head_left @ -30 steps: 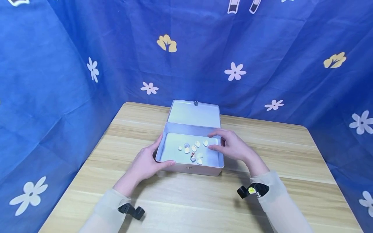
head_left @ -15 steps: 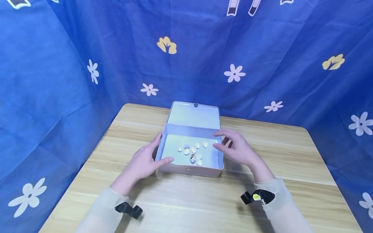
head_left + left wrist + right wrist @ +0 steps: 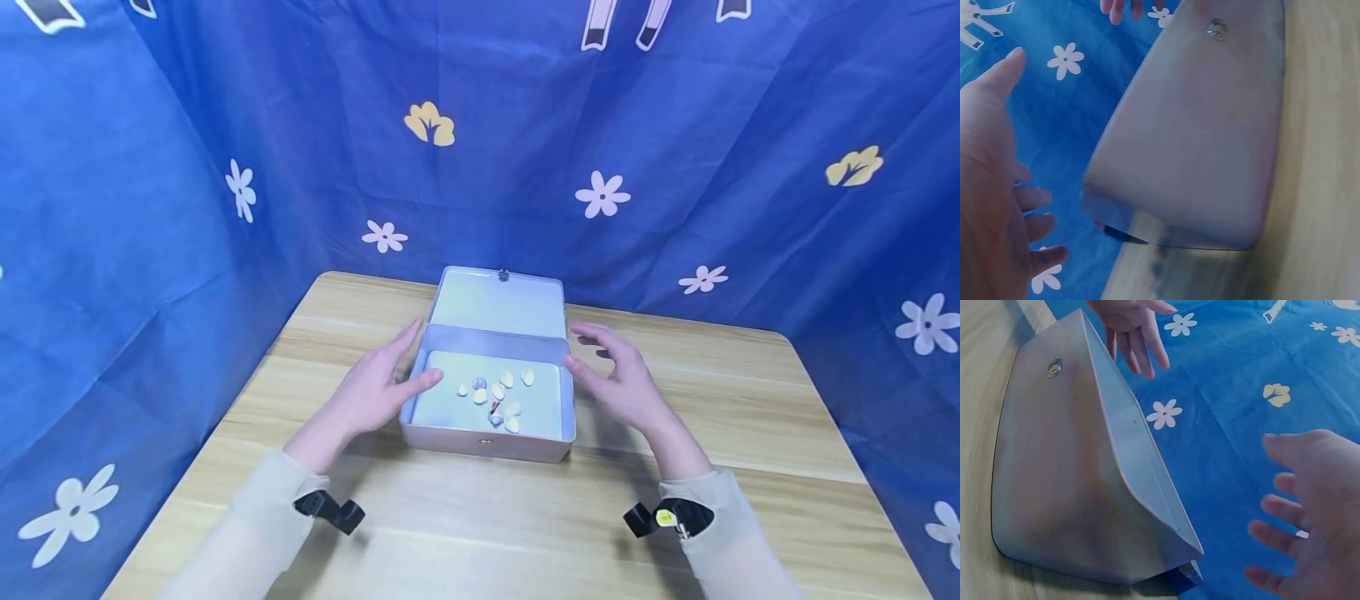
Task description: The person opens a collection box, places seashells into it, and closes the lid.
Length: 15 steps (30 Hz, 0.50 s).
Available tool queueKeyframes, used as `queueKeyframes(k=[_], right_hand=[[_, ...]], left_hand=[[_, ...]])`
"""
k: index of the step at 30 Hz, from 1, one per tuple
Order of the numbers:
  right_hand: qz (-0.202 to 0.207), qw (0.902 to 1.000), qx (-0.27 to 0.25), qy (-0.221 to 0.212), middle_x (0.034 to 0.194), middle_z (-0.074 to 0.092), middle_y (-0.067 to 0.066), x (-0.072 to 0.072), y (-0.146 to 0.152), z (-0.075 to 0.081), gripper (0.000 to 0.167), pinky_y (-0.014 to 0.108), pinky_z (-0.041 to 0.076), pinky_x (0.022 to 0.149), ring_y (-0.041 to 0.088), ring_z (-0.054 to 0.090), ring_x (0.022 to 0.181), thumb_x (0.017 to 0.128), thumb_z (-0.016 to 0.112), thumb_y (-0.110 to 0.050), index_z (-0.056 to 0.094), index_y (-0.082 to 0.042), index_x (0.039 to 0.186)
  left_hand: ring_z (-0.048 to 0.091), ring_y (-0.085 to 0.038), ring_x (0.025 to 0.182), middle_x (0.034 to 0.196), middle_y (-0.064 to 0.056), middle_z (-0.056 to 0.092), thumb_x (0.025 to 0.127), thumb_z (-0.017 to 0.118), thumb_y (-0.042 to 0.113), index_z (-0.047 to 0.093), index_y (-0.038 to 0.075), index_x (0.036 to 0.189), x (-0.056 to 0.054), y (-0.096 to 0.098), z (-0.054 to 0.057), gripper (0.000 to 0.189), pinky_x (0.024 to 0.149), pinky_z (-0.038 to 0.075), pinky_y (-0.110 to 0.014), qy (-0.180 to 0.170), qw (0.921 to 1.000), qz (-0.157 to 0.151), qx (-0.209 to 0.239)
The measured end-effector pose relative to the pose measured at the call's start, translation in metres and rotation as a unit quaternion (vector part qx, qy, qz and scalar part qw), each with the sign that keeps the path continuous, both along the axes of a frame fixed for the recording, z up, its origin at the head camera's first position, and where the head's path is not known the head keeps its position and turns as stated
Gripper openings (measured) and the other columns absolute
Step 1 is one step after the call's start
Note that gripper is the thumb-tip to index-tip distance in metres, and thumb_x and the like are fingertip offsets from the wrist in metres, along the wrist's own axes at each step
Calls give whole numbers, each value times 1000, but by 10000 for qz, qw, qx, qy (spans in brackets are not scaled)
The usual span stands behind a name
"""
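A pale metal box (image 3: 450, 440) stands on the wooden table with its hinged lid (image 3: 501, 304) laid back. Inside it lie several small white seashells (image 3: 527, 377), loosely grouped, and one shell (image 3: 496, 415) with a reddish mark. My left hand (image 3: 366, 393) is at the left side of the box, thumb extended over the rim. In the left wrist view a gap separates that hand (image 3: 988, 162) from the box wall (image 3: 1191, 131). At the right side hovers my right hand (image 3: 621, 379), fingers relaxed and holding nothing. The right wrist view likewise shows that hand (image 3: 1325, 512) apart from the box (image 3: 1054, 462).
A small metal catch (image 3: 486, 442) sits on the box's front, with a dark clasp (image 3: 503, 275) on the lid's far edge. The wooden table (image 3: 480, 533) extends around the box. Behind and beside it hangs a blue flowered cloth (image 3: 510, 167).
My right hand has drawn back from over the shells to the right side of the box. My left hand has lifted off the box's left edge. The shells look unmoved.
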State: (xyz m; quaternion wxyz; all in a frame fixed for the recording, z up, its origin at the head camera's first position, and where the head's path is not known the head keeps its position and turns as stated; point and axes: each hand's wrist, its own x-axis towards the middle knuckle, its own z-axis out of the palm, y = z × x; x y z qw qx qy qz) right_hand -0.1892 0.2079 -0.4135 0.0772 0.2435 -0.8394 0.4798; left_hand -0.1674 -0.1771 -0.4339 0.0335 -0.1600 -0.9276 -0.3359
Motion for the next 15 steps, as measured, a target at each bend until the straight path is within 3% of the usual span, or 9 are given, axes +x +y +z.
queueKeyframes(k=[4, 8, 15], right_hand=[[-235, 9994, -228, -112, 150, 58, 17, -3, -1, 0, 50, 66, 40, 111, 38, 53, 138, 103, 70, -16, 56, -2, 149], [-329, 9951, -662, -663, 155, 52, 21, -11, -1, 2, 52, 60, 37, 118, 39, 48, 143, 108, 62, -20, 50, 3, 153], [-330, 9695, -1552, -1867, 164, 40, 23, -30, 1, -3, 62, 50, 28, 125, 39, 38, 151, 115, 45, -32, 33, 7, 161]], left_hand=[[28, -38, 156, 172, -13, 22, 106, 58, 56, 19, 13, 171, -13, -3, 7, 87, 125, 24, -58, -86, 9994, -114, 319], [26, -36, 156, 172, -12, 22, 108, 52, 57, 19, 13, 170, -27, -6, 14, 84, 126, 22, -56, -239, 9974, -215, 648], [24, -39, 157, 172, -17, 23, 112, 43, 53, 24, 0, 166, -52, -6, 21, 79, 128, 20, -52, -555, 9878, -339, 1414]])
